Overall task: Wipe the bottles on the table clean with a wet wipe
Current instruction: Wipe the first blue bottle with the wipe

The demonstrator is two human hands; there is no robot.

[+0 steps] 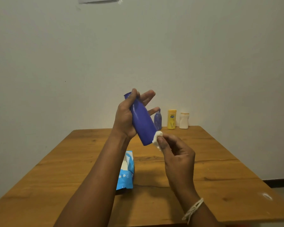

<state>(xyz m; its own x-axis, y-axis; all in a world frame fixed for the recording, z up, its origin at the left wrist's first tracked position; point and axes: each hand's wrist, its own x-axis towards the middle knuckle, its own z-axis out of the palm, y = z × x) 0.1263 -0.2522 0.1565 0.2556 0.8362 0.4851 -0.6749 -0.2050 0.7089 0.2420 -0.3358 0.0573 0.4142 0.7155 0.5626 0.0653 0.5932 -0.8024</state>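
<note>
Left hand [126, 118] grips the blue bottle [142, 123] mid-air above the table [220, 169], thumb curled over the neck, other fingers spread behind the body. Bottle is tilted, neck end up and to the left, base down and to the right, toward the camera. Right hand [175, 154] pinches a bunched white wet wipe [157, 138] between thumb and fingertips and presses it against the bottle's lower right edge, at the base. Wipe is in contact with the bottle; a small tail of it hangs below the fingers. Both forearms are raised off the table. White cord bracelet [193, 209] on the right wrist.

Below the hands, a blue wet wipe pack [126, 174] lies on the table, top opening facing up, one white sheet sticking out of it.

At the far table edge, by the wall [203, 54], three more bottles stand upright in a row: a dark blue patterned bottle [158, 120], partly hidden behind the held one, then a yellow bottle [171, 119], then a white bottle [184, 120] with a pale cap. Yellow and white are near each other but apart. Labels too small to read.

Table is brown wood grain. Pale paper strip [98, 0] on the wall at the top of the view.
</note>
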